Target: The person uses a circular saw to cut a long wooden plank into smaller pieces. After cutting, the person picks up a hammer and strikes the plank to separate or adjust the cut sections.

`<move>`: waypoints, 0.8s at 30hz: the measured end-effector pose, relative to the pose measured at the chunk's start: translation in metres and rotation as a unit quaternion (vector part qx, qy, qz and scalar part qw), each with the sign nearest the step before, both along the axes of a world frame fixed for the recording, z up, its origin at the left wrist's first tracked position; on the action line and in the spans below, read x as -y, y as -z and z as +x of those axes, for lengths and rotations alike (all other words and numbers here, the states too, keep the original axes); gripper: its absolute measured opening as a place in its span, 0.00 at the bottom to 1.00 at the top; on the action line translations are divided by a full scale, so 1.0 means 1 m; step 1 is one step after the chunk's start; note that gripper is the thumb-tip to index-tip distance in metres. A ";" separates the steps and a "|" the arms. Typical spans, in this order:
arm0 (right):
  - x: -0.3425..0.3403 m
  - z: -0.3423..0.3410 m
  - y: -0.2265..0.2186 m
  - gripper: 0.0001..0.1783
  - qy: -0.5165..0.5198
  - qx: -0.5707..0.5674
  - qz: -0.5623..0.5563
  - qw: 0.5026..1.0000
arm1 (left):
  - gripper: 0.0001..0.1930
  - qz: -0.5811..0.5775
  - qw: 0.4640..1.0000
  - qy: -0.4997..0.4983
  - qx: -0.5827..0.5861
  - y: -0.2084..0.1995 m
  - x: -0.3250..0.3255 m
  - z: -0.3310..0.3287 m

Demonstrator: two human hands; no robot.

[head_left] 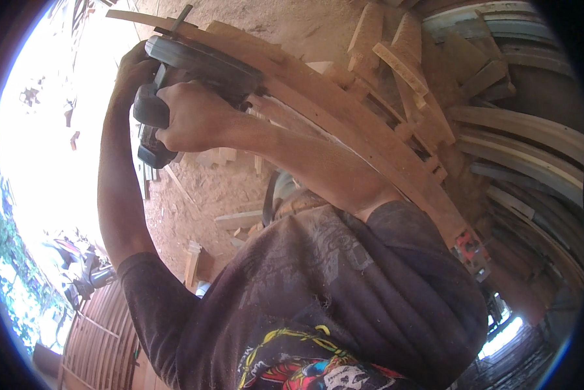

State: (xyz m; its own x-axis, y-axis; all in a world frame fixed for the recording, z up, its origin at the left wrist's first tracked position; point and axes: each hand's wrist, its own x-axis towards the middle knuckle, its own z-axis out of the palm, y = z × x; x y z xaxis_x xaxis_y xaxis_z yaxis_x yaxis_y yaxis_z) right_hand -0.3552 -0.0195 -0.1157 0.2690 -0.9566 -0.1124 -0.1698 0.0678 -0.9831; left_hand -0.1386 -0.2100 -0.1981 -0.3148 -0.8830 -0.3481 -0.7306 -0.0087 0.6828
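Sawdust floor [194, 195] under long plank [344, 123], offcuts [409, 71] heaped beyond.

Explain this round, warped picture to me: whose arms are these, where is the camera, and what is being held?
There is no machine here, only a person working with bare hands. The single picture comes from a wide fisheye camera worn on that person's head and looking down, so straight edges bend near the rim and the dark printed T-shirt fills the bottom. The left hand and right hand both grip a dark grey handheld power tool; its exact kind is hard to tell. The tool sits on a long curved pale wooden plank. Behind it lies a pile of short wood offcuts, with more curved planks to the right and sawdust-covered ground below.
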 end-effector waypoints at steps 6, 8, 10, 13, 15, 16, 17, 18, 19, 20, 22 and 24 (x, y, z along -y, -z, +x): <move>0.017 0.012 0.004 0.17 0.013 0.008 0.000 1.000 | 0.21 -0.026 0.999 0.029 0.019 -0.002 0.018 0.011; 0.018 0.015 0.003 0.17 0.016 0.011 -0.005 1.000 | 0.21 -0.047 0.998 0.050 0.012 0.004 0.027 0.024; 0.016 0.017 0.003 0.17 0.023 0.012 -0.026 0.999 | 0.21 -0.050 0.997 0.049 0.028 0.001 0.028 0.024; 0.013 0.011 0.002 0.19 0.029 0.023 -0.025 0.999 | 0.23 -0.049 0.997 0.028 0.046 -0.005 0.032 0.015; 0.002 0.002 0.000 0.20 0.042 0.031 -0.045 0.998 | 0.24 -0.078 0.997 0.020 0.018 -0.011 0.027 0.013; -0.004 -0.003 0.000 0.21 0.044 0.035 -0.057 0.997 | 0.25 -0.117 0.991 0.014 0.061 -0.024 0.020 0.004; -0.009 -0.006 0.005 0.21 0.058 0.043 -0.099 0.992 | 0.25 -0.150 0.983 0.000 0.110 -0.044 0.009 -0.010; -0.017 -0.007 0.014 0.20 0.071 0.051 -0.147 0.985 | 0.27 -0.178 0.977 -0.007 0.116 -0.058 0.001 -0.016; -0.027 -0.004 0.018 0.20 0.069 0.079 -0.194 0.975 | 0.29 -0.208 0.968 -0.024 0.138 -0.082 -0.014 -0.011; -0.040 -0.008 0.024 0.19 0.071 0.085 -0.183 0.977 | 0.31 -0.204 0.969 -0.054 0.130 -0.073 -0.017 -0.007; -0.062 -0.029 0.024 0.18 0.078 0.082 -0.162 0.980 | 0.30 -0.220 0.968 -0.064 0.106 -0.086 -0.044 -0.026; -0.086 -0.058 0.011 0.18 0.077 0.033 -0.167 0.982 | 0.28 -0.236 0.969 -0.051 0.061 -0.132 -0.088 -0.065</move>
State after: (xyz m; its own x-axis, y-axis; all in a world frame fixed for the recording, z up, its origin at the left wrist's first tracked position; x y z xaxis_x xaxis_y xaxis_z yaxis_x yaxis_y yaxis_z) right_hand -0.4135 0.0661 -0.1267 0.1143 -0.9670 0.2277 -0.1171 -0.2407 -0.9635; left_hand -0.2035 -0.1216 -0.0665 -0.1994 -0.9773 0.0721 -0.8178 0.2065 0.5372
